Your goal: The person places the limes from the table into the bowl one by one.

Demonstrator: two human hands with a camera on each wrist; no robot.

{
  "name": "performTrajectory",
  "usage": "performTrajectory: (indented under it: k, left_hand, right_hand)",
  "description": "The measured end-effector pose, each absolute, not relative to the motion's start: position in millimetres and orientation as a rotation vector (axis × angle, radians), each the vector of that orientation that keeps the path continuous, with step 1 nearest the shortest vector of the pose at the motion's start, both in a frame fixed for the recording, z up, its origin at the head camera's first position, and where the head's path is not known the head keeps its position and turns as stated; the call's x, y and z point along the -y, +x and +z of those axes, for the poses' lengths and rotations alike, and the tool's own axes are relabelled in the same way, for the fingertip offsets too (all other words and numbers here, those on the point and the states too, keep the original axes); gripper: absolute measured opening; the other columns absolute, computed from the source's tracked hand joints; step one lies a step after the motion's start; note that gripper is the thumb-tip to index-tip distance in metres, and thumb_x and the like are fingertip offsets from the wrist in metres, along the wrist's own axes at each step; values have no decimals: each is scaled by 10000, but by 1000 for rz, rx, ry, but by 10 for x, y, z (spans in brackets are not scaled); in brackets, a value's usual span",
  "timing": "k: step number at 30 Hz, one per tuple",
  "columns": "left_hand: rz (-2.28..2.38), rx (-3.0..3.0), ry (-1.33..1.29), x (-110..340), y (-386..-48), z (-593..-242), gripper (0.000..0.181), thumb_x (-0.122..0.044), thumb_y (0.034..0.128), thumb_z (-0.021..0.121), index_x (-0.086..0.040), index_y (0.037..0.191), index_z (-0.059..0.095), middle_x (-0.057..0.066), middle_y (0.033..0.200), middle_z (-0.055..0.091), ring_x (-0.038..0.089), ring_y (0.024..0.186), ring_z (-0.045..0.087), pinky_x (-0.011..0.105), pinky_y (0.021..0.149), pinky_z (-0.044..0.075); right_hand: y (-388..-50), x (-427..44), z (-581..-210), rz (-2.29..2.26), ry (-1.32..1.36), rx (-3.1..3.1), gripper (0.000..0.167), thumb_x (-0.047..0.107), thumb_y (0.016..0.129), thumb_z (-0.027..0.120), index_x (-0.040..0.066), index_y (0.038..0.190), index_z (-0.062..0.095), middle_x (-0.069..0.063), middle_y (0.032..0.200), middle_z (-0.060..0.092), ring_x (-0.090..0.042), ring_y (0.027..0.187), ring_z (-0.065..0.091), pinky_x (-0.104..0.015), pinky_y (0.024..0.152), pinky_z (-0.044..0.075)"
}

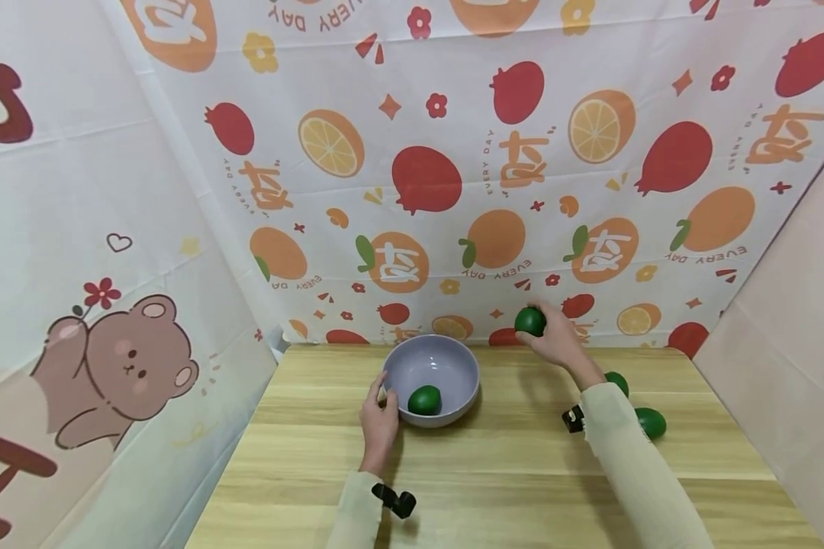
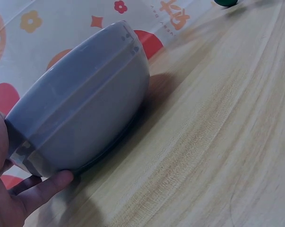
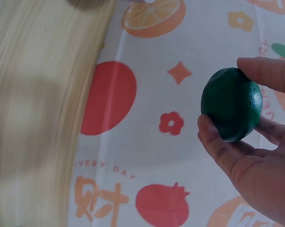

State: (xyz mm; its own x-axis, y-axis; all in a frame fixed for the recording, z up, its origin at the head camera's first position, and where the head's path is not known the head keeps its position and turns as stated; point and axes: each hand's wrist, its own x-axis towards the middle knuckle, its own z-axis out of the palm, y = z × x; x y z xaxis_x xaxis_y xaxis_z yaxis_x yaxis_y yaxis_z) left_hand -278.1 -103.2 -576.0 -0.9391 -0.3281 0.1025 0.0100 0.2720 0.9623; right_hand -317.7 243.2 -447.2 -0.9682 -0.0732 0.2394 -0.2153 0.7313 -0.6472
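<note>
A grey-purple bowl [image 1: 446,358] stands near the back of the table with one green fruit [image 1: 424,400] inside it. At its left side, the left hand [image 1: 379,419] holds the rim and wall; in the left wrist view the fingers of this hand [image 2: 14,194] touch the outer wall of the bowl [image 2: 85,99]. The right hand [image 1: 555,335] holds a second green fruit [image 1: 530,321] in the air, to the right of the bowl. Thumb and fingers of the right hand [image 3: 255,146] pinch that green fruit [image 3: 231,104] in the right wrist view.
Two more green fruits, one [image 1: 616,383] partly behind the right sleeve and another [image 1: 651,423] beside it, lie on the right of the wooden table [image 1: 494,488]. A printed cloth [image 1: 412,91] hangs behind the table, with more cloth at both sides.
</note>
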Motion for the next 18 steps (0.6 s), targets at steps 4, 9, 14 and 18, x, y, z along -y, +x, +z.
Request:
performTrajectory:
  k: [4, 9, 14, 18]
  left_hand:
    - [-1732, 2250, 277, 1027, -2775, -5757, 445, -160, 1003, 531, -189, 1443, 582, 153, 1522, 529, 317, 1092, 667, 225, 667, 515]
    - [-1732, 2247, 283, 1024, -2742, -5773, 443, -147, 1007, 528, -185, 1445, 580, 156, 1528, 521, 326, 1077, 670, 207, 623, 501]
    - [-1724, 2258, 305, 1021, -2710, -5795, 446, -154, 1007, 526, -194, 1449, 576, 146, 1531, 519, 318, 1103, 663, 200, 648, 503]
    - [-1718, 2251, 300, 1020, -2707, -5790, 445, -159, 1004, 529, -188, 1445, 579, 143, 1518, 535, 301, 1078, 664, 204, 654, 504]
  right_hand:
    - [-3165, -2355, -4423, 1013, 278, 2717, 679, 261, 896, 753, -2, 1455, 471, -268, 1389, 546, -439, 1188, 561, -595, 907, 533]
    - [-3156, -2246, -4407, 1016, 337, 2711, 662, 237, 887, 767, -11, 1435, 490, -248, 1383, 559, -420, 1200, 554, -589, 935, 529]
    - [-3145, -2142, -4402, 1039, 369, 2716, 674, 221, 888, 765, -11, 1449, 472, -241, 1418, 539, -415, 1215, 556, -588, 949, 531]
    - [-3150, -2057, -4392, 1012, 408, 2701, 657, 217, 877, 777, -16, 1423, 497, -242, 1391, 562, -410, 1193, 571, -579, 934, 534]
